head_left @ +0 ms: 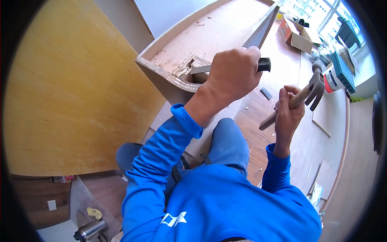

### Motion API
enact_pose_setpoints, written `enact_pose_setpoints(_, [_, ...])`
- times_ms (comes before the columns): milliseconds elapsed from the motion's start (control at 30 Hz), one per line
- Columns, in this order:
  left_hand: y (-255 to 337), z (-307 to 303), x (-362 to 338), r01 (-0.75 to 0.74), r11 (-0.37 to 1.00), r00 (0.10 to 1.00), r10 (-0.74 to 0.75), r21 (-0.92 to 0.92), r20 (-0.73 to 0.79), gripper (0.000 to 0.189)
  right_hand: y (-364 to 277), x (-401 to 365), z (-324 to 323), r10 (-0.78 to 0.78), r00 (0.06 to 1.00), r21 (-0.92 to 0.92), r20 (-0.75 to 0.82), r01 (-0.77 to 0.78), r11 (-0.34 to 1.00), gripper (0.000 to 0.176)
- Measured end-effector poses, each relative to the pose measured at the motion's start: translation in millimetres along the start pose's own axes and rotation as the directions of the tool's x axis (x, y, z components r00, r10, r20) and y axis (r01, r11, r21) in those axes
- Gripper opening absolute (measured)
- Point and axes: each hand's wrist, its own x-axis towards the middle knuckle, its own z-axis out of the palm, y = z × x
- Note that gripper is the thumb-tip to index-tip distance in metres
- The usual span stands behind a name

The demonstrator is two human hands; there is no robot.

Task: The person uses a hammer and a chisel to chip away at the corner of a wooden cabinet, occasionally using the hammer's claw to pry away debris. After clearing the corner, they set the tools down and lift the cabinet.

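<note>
My left hand is closed round the dark handle of a chisel. The chisel's flat blade points left, at a cut-out with a rough, layered edge in the corner of a wooden panel box. To the right, my right hand grips the wooden handle of a claw hammer, whose metal head is up and to the right, apart from the chisel.
A large yellowish board stands at the left. An open cardboard box and a white bucket are at the upper right. A metal flask lies at the lower left. Wood chips dot the panel.
</note>
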Motion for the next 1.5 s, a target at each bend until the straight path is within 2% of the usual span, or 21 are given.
enact_pose_setpoints(167, [6.2, 3.0, -1.2, 0.026, 0.999, 1.000, -0.026, 0.021, 0.017, 0.014, -1.5, 9.7, 11.7, 0.012, 1.000, 0.007, 0.005, -0.012, 1.000, 0.017])
enact_pose_setpoints(233, [13.6, 1.8, -3.5, -0.012, 1.000, 1.000, 0.012, 0.021, 0.014, 0.018, 3.7, 18.5, 14.3, -0.005, 1.000, 0.033, 0.008, 0.004, 0.999, 0.017])
enact_pose_setpoints(333, [0.9, 10.6, 3.3, 0.085, 0.992, 0.996, -0.088, 0.089, 0.027, 0.018, 8.7, 25.3, 13.2, -0.014, 1.000, 0.059, 0.025, 0.012, 0.998, 0.017])
enact_pose_setpoints(400, [-5.8, 9.6, 5.5, 0.080, 0.996, 0.994, -0.084, 0.050, 0.075, 0.018, 12.9, 28.2, 13.9, 0.047, 0.999, 0.050, 0.016, -0.047, 0.998, 0.017])
enact_pose_setpoints(500, [-3.8, 11.9, 7.6, 0.082, 0.992, 0.994, -0.088, 0.100, 0.064, 0.018, 20.0, 30.8, 12.4, 0.049, 0.998, 0.070, 0.034, -0.052, 0.996, 0.016])
enact_pose_setpoints(600, [-6.7, 14.6, 12.8, 0.172, 0.977, 0.983, -0.180, 0.129, 0.046, 0.018, 22.9, 33.7, 9.9, 0.052, 0.998, 0.065, 0.041, -0.054, 0.996, 0.017])
enact_pose_setpoints(700, [-6.2, 10.9, 12.6, 0.146, 0.986, 0.989, -0.147, 0.080, 0.008, 0.017, 25.7, 38.8, 5.0, 0.037, 0.999, 0.087, 0.038, -0.040, 0.995, 0.017])
enact_pose_setpoints(767, [-3.3, 8.8, 11.6, 0.123, 0.992, 0.988, -0.121, 0.018, -0.095, 0.015, 23.1, 42.9, 4.6, -0.010, 0.999, 0.103, 0.033, 0.006, 0.995, 0.019])
enact_pose_setpoints(867, [-8.3, 14.4, 14.3, 0.155, 0.985, 0.984, -0.146, 0.081, -0.103, 0.014, 15.2, 52.2, 9.2, -0.030, 0.998, 0.154, 0.056, 0.021, 0.988, 0.020])
enact_pose_setpoints(1033, [-9.2, 10.4, 15.7, 0.151, 0.987, 0.987, -0.147, 0.059, -0.062, 0.011, 0.7, 58.3, 4.7, -0.043, 0.994, 0.132, 0.096, 0.030, 0.991, 0.025])
enact_pose_setpoints(1100, [-8.6, 9.8, 16.9, 0.154, 0.985, 0.986, -0.148, 0.074, -0.076, 0.011, -8.8, 65.9, 5.6, -0.072, 0.984, 0.246, 0.166, 0.030, 0.969, 0.027])
enact_pose_setpoints(1200, [-7.3, 9.7, 16.4, 0.176, 0.981, 0.983, -0.172, 0.081, -0.056, 0.010, -13.6, 72.4, 16.2, -0.043, 0.987, 0.303, 0.153, -0.005, 0.953, 0.034])
enact_pose_setpoints(1233, [-7.0, 10.2, 16.4, 0.171, 0.982, 0.984, -0.166, 0.079, -0.065, 0.010, -4.7, 70.6, 17.8, -0.055, 0.977, 0.305, 0.208, -0.011, 0.952, 0.037])
enact_pose_setpoints(1267, [-7.1, 10.0, 17.0, 0.163, 0.983, 0.985, -0.157, 0.079, -0.074, 0.010, 1.1, 64.3, 20.3, -0.030, 0.960, 0.270, 0.279, -0.048, 0.962, 0.032])
enact_pose_setpoints(1333, [-11.1, 11.8, 12.5, 0.180, 0.979, 0.983, -0.176, 0.094, -0.050, 0.010, 3.1, 46.4, 26.7, 0.018, 0.817, -0.142, 0.576, 0.078, 0.987, 0.027])
enact_pose_setpoints(1400, [-13.8, 14.5, 11.4, 0.198, 0.974, 0.980, -0.197, 0.107, -0.024, 0.011, 4.2, 51.9, 23.3, 0.017, 0.820, -0.162, 0.573, 0.093, 0.982, 0.024])
enact_pose_setpoints(1467, [-14.4, 17.0, 11.1, 0.144, 0.976, 0.989, -0.139, 0.165, -0.039, 0.014, 1.8, 53.0, 21.5, 0.021, 0.821, -0.187, 0.571, 0.105, 0.977, 0.022])
enact_pose_setpoints(1500, [-13.5, 15.1, 12.1, 0.145, 0.976, 0.989, -0.140, 0.165, -0.039, 0.014, -0.3, 52.8, 21.2, 0.024, 0.864, -0.059, 0.503, 0.006, 0.998, 0.023])
